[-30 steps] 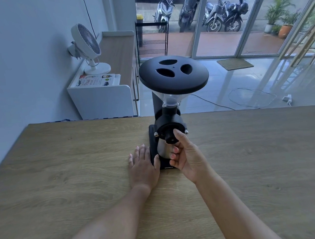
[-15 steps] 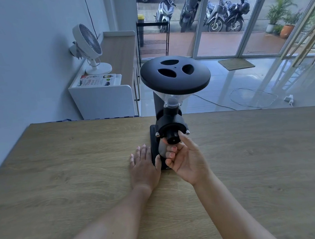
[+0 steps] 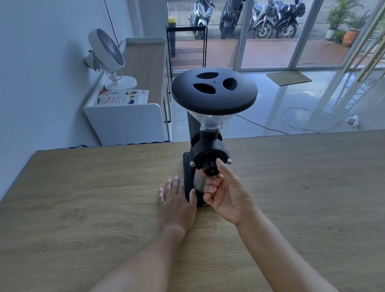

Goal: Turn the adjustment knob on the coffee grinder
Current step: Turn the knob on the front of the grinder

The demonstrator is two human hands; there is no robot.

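Standing position: coffee grinder [image 3: 207,153] was upright on the wooden table [image 3: 76,216], near the far edge and roughly central across its width.
Grinder top: black lid [image 3: 214,92] with three oval recesses sat on a clear funnel-shaped hopper [image 3: 210,120].
Grinder front: adjustment knob [image 3: 210,167], small, black and ribbed, projected toward the camera from the round black housing, with a small silver screw [image 3: 229,161] at each side of that housing.
Grinder base: a metallic cup [image 3: 198,180] stood below the knob, largely hidden by fingers.
Right hand [image 3: 229,194]: palm turned up and to the left; the thumb lay against the knob's right side and a fingertip touched its lower left, so the knob was pinched between them. The other fingers were curled in below the knob, holding nothing.
Left hand [image 3: 175,201]: flat on the table, palm down, fingers extended and close together, holding nothing; its thumb edge touched the left side of the grinder's base.
Forearms: both were bare and reached in from the near edge.
Background, left: a white fan [image 3: 107,57] stood on a low white cabinet [image 3: 125,121] beside a printed booklet [image 3: 121,97].
Background, far: parked scooters [image 3: 268,18] were visible through glass doors.
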